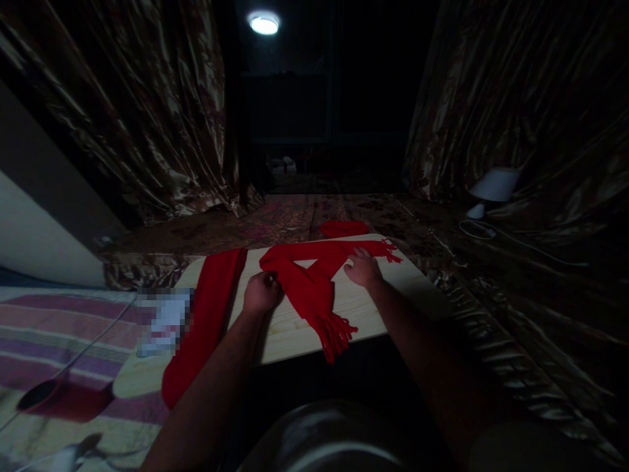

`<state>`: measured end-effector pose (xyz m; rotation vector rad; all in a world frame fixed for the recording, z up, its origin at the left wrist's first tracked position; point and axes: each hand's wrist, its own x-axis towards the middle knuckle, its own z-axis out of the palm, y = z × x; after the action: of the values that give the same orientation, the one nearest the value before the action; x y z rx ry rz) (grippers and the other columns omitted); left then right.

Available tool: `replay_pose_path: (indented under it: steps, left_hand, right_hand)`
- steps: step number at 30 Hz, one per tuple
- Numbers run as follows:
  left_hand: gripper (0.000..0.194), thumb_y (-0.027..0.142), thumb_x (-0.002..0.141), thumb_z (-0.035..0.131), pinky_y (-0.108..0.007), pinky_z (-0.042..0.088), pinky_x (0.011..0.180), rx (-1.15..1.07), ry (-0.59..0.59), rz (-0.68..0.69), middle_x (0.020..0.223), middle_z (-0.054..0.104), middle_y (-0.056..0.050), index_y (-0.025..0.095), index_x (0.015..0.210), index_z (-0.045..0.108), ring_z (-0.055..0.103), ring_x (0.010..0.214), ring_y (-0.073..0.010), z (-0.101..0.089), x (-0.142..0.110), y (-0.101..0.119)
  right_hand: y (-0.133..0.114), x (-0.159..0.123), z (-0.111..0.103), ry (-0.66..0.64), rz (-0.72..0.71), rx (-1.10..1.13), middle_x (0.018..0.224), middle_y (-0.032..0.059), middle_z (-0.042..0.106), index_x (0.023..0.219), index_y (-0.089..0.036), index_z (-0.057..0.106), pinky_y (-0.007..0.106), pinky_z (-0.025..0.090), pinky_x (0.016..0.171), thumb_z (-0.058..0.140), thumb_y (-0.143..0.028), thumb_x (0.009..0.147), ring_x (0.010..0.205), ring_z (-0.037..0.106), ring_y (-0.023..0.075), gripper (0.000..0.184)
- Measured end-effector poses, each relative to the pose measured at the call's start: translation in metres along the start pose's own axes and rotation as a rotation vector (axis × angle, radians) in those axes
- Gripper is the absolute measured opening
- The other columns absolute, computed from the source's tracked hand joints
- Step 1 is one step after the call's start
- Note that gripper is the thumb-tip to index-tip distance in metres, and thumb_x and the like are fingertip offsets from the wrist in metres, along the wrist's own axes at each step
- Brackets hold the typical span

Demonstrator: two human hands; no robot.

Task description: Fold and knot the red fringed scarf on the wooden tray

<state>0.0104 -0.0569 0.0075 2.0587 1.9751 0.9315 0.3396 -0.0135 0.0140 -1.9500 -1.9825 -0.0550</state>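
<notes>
A red fringed scarf point(305, 288) lies crossed over itself on a pale wooden board point(363, 308). One fringed end points toward me, the other to the far right. At the scarf's left fold, my left hand point(262, 292) is closed, its curled fingers pinching the edge. My right hand point(363, 267) is open, with fingers spread flat on the crossing band near the far fringe. Left of my left hand, a folded red cloth point(211, 308) stretches along the board, partly behind my forearm.
Beyond the board lies another red fabric piece point(344, 228). A white lamp point(496, 185) with a cord stands at the right. On the left are a blurred-out white item point(167, 321), a dark red cylindrical object point(73, 400) and a striped cover point(49, 321). Patterned curtains point(171, 111) hang behind.
</notes>
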Motion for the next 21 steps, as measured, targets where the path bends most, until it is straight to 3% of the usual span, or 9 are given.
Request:
replay_pose_path:
  steps: [3, 7, 11, 14, 18, 21]
  left_hand:
    - [0.035, 0.029, 0.085, 0.057, -0.034, 0.051, 0.095, -0.013, 0.027, 0.022, 0.111, 0.075, -0.012, 0.017, 0.114, 0.073, 0.069, 0.105, -0.0258, 0.001, 0.0, 0.0]
    - [0.044, 0.039, 0.095, 0.048, -0.041, 0.04, 0.114, -0.089, 0.149, 0.138, 0.139, 0.062, -0.013, 0.017, 0.129, 0.067, 0.053, 0.134, -0.0256, 0.003, -0.003, 0.004]
    - [0.051, 0.047, 0.097, 0.046, -0.048, 0.032, 0.12, -0.012, -0.067, 0.382, 0.15, 0.054, -0.01, 0.022, 0.138, 0.062, 0.041, 0.145, -0.0275, 0.009, -0.007, 0.008]
    - [0.053, 0.052, 0.096, 0.049, -0.051, 0.035, 0.117, 0.082, -0.164, 0.376, 0.148, 0.055, -0.011, 0.024, 0.139, 0.063, 0.043, 0.144, -0.0311, 0.014, -0.007, 0.006]
    - [0.055, 0.054, 0.096, 0.048, -0.051, 0.035, 0.117, 0.103, -0.162, 0.371, 0.15, 0.053, -0.011, 0.024, 0.14, 0.061, 0.042, 0.145, -0.0312, 0.018, -0.006, 0.002]
    - [0.055, 0.054, 0.096, 0.048, -0.05, 0.034, 0.118, 0.092, -0.167, 0.362, 0.15, 0.054, -0.01, 0.025, 0.14, 0.062, 0.041, 0.145, -0.0305, 0.018, -0.006, 0.002]
  right_hand:
    - [0.002, 0.001, 0.002, 0.018, -0.03, 0.015, 0.154, 0.0091, 0.048, 0.125, -0.019, 0.067, 0.04, 0.03, 0.115, 0.053, -0.034, 0.089, 0.143, 0.036, 0.0244, 0.041]
    - [0.004, 0.005, 0.006, -0.051, -0.02, -0.001, 0.16, 0.0104, 0.04, 0.136, -0.018, 0.061, 0.044, 0.028, 0.117, 0.049, -0.04, 0.092, 0.147, 0.032, 0.0267, 0.05]
    - [0.004, 0.014, 0.009, -0.172, 0.007, -0.025, 0.165, 0.0119, 0.029, 0.15, -0.018, 0.048, 0.054, 0.022, 0.119, 0.041, -0.051, 0.096, 0.15, 0.026, 0.0318, 0.064]
    - [0.002, 0.022, 0.006, -0.219, 0.04, -0.018, 0.166, 0.0135, 0.026, 0.153, -0.016, 0.043, 0.054, 0.023, 0.119, 0.045, -0.049, 0.094, 0.15, 0.027, 0.0335, 0.067]
    - [-0.01, 0.035, -0.006, -0.098, 0.037, 0.098, 0.165, 0.0167, 0.026, 0.155, -0.008, 0.037, 0.04, 0.027, 0.121, 0.056, -0.029, 0.083, 0.15, 0.029, 0.03, 0.078]
    - [-0.03, 0.048, -0.021, 0.032, 0.0, 0.317, 0.163, 0.0156, 0.031, 0.154, -0.007, 0.038, 0.033, 0.028, 0.121, 0.054, -0.021, 0.078, 0.15, 0.03, 0.0245, 0.08]
